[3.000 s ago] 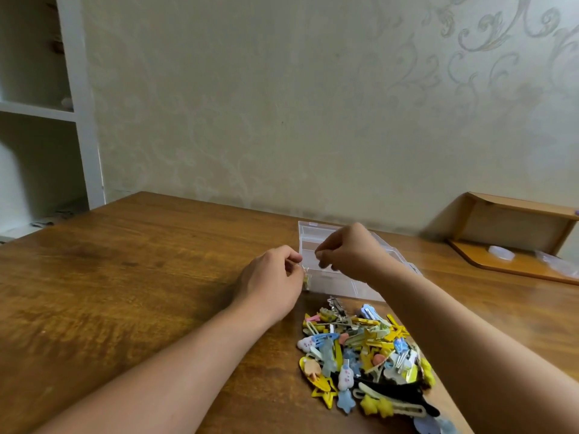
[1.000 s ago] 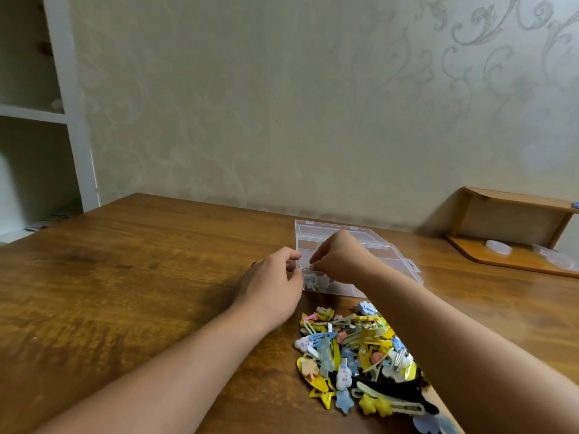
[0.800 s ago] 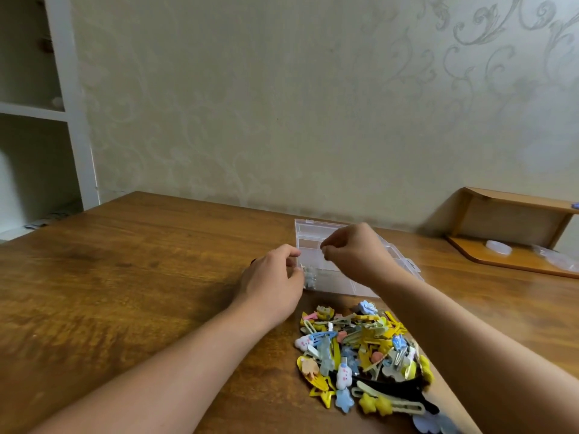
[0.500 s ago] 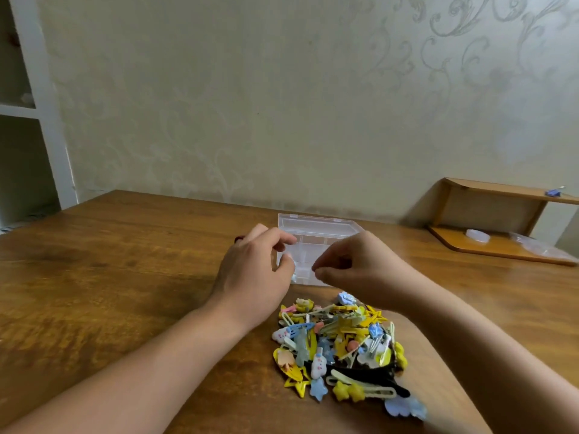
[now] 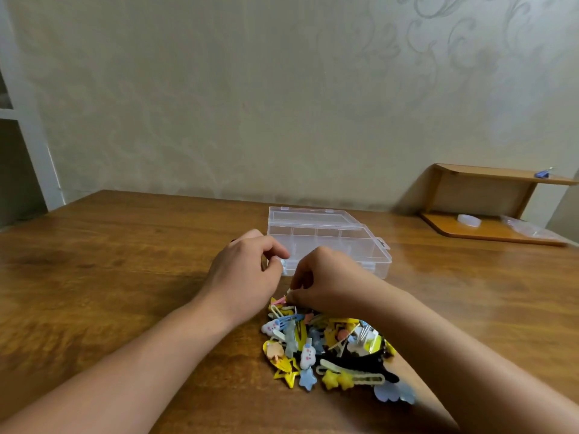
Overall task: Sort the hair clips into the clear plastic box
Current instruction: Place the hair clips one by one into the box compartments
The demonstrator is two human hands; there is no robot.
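Nearest the person, a heap of hair clips (image 5: 326, 349) lies on the wooden surface (image 5: 125, 277): yellow, blue, pink and white pieces with 1 long black clip low in the pile. The heap sits just in front of the box, probably so each pick needs only a short reach.

At the far edge of the heap the right hand (image 5: 326, 283) comes down with its fingers curled, fingertips pinching what looks like a small pale clip (image 5: 289, 292) at the top of the pile; the piece is too small to name further. This looks like the start of a pick rather than a drop.

Beside it, the left hand (image 5: 247, 274) rests near the box's front left corner, fingers loosely curled. Whether it grasps anything or just steadies the box, I cannot tell.

Beyond both hands the clear plastic box (image 5: 341, 236) stands open on the surface, dividers visible, lid laid back toward the wall. Something small shows in its near left compartment, mostly hidden by the hands. Most clips remain unsorted.

Far right, a low wooden shelf (image 5: 488, 208) holds a few small items.
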